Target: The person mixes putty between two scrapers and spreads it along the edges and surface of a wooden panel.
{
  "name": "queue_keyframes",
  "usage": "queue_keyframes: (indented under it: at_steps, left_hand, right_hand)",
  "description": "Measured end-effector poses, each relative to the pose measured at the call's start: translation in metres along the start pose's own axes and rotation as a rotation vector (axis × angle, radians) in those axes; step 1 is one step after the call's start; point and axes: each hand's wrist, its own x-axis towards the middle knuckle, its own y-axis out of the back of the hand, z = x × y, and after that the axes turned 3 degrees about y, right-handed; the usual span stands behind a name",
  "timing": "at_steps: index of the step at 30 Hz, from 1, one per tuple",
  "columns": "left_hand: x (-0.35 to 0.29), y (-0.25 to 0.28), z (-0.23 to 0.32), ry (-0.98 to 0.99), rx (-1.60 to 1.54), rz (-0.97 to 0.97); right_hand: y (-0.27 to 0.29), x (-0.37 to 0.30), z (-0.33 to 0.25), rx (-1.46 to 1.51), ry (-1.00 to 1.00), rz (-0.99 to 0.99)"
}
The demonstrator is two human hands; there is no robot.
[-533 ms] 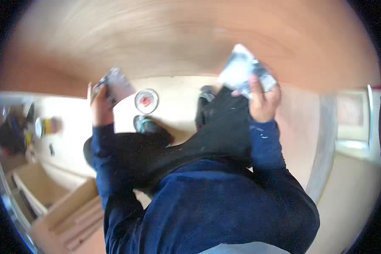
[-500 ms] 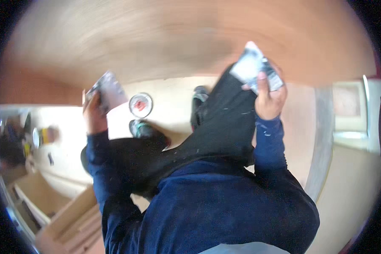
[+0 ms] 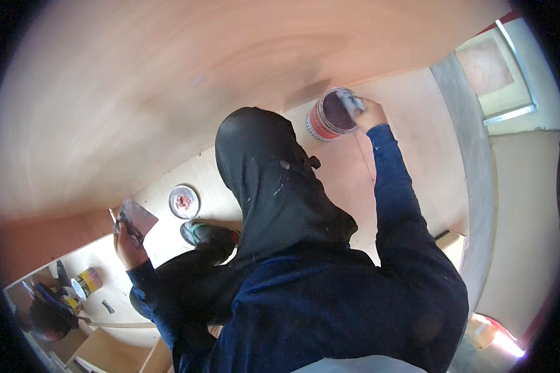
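My right hand [image 3: 371,116] is closed on a flat filling knife [image 3: 350,102] with pale paste on it, at the mouth of a bucket [image 3: 331,118] with a red and white side. The bucket looks tilted, and its inside shows dark. Off to the left, my left hand [image 3: 129,250] grips a second filling knife [image 3: 142,219], a thin squarish grey blade with dark smears. A round lid [image 3: 194,202] with reddish paste in its middle lies between that blade and my shoe [image 3: 208,236]. The fingers under both blades are partly hidden.
A broad wooden panel [image 3: 124,118] rises in front of me. At the lower left are a yellow and dark can [image 3: 87,282], a dark rounded shape [image 3: 48,318] and an open wooden box [image 3: 109,353]. A framed pale panel [image 3: 491,71] stands at the right.
My view has turned, and the bucket has come into sight. My right hand has moved from over my leg to the bucket's mouth. My left hand still holds its filling knife, now lower in view.
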Motion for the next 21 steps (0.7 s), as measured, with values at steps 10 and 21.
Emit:
queue_keyframes:
  at_steps: [10, 21]
  left_hand:
    - [0.003, 0.020, -0.024, 0.106, -0.058, 0.112]
    - [-0.010, 0.044, -0.045, 0.152, -0.071, 0.243]
  right_hand:
    - [-0.137, 0.077, 0.107, -0.532, -0.002, -0.607]
    - [-0.177, 0.091, 0.103, -0.517, 0.041, -0.759]
